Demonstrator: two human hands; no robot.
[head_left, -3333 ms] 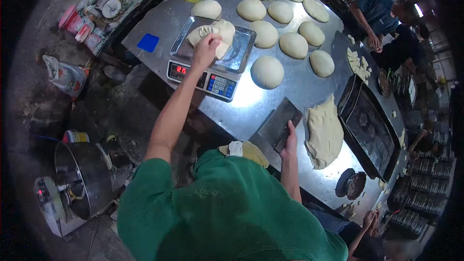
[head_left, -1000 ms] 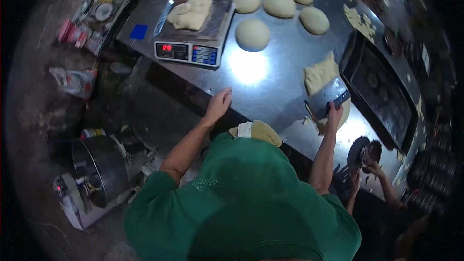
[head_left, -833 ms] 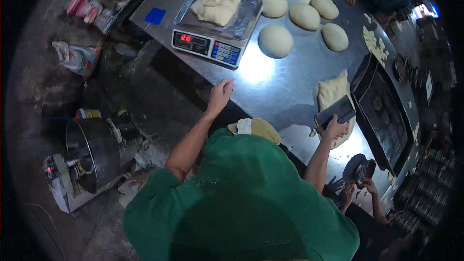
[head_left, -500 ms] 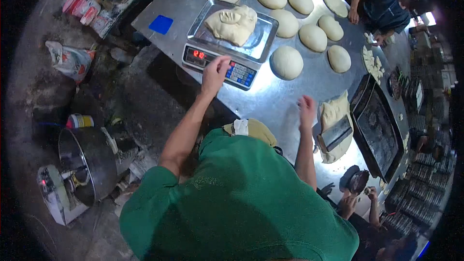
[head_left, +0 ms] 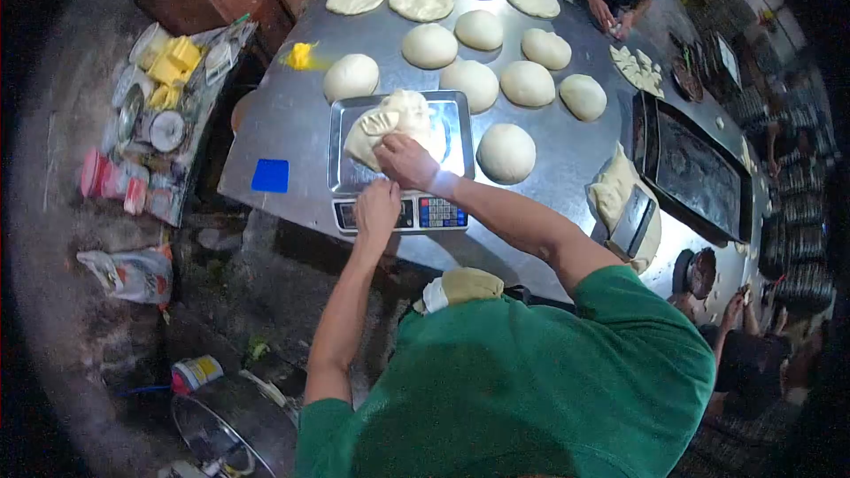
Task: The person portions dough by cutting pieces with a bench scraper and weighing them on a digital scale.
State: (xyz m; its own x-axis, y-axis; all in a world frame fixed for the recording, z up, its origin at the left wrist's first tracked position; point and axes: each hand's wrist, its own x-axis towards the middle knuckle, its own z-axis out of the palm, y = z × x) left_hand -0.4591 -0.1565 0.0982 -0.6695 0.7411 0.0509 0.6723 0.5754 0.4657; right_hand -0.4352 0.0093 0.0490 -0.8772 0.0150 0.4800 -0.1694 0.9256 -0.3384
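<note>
A lump of dough lies in the metal tray of a digital scale. My right hand reaches across to the lump's near side, its fingers curled against the dough. At the scale's front edge, over the display, is my left hand, with its fingers bent down; whether it grips anything is hidden. Just right of the scale rests a round dough ball.
Several dough balls and flattened rounds cover the table's far part. A blue scraper lies at left. Folded dough under a metal blade and black trays are at right. Co-workers' hands show at far right.
The view has turned and shifted. My right hand has moved from above the table on the right to the dough on the scale. My left hand is now over the display, left of the keypad.
</note>
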